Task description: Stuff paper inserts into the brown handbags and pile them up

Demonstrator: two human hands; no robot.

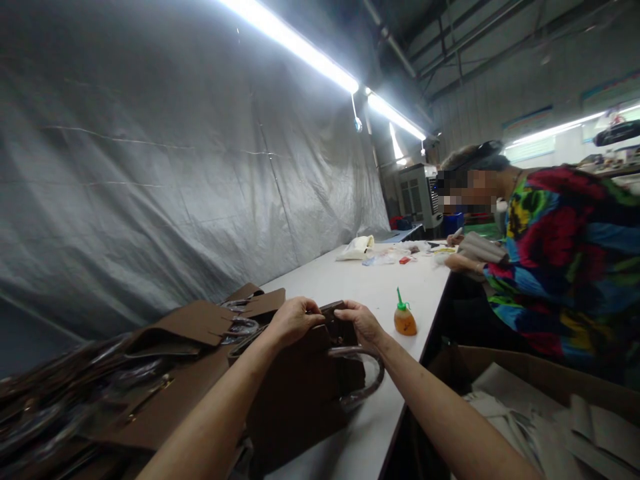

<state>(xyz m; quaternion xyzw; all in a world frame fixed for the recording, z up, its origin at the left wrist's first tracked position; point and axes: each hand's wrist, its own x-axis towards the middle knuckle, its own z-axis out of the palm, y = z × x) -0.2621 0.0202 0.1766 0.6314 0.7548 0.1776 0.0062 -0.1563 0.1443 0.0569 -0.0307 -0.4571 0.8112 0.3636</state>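
Brown bag pinched by both hands; bottle marks unreadable.

Left hand: 1; right hand: 1. Held bag: 1, with 1 handle plainly in sight. Heaped bags: several (they overlap too closely for an exact tally). Bottle: 1. White table: 1. Co-worker: 1. Carton: 1; grey pieces in it: several, not separable. Lit tubes in the nearest overhead row: 2. Cooler: 1. Red item on the table: 1.
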